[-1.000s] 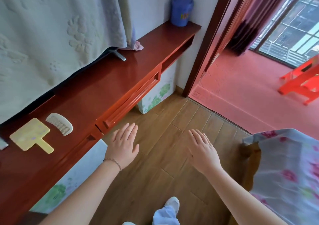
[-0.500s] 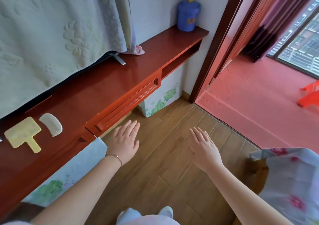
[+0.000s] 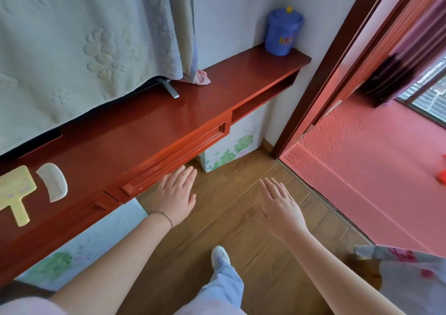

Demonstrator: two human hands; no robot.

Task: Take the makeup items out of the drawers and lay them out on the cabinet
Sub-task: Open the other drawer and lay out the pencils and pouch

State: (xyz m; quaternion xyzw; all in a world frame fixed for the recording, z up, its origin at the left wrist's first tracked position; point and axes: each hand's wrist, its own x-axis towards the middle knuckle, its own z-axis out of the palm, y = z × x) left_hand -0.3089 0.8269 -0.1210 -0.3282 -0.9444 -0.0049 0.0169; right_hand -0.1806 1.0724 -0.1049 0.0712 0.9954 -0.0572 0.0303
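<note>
Long red lacquered cabinet [image 3: 149, 126], glossy and smooth, running from lower left of the frame up toward upper right, ending near a dark wooden door frame [image 3: 337, 56]. Closed drawer [image 3: 176, 150] set in the front face, long axis following the cabinet's diagonal, with a grooved rectangular moulding. At far left on the top, a pale yellow hand mirror [image 3: 14, 191], flat and square-headed, handle pointing toward the lower edge of the frame; just beside it, apart, a cream comb [image 3: 53, 181], arched, teeth fine, long axis running roughly upper left to lower right. Left hand [image 3: 176, 194] flat, palm down, fingers spread and empty, fingertips just under the drawer front at frame centre; a thin bracelet [image 3: 161, 214] on the wrist. Right hand [image 3: 280, 206] likewise flat, empty, fingers apart, over the wood-plank floor [image 3: 229, 220], well clear of the cabinet. Embossed pale cloth [image 3: 84, 44] draped at upper left. Blue plastic lidded jar [image 3: 282, 32] at the cabinet's far end, upright.
</note>
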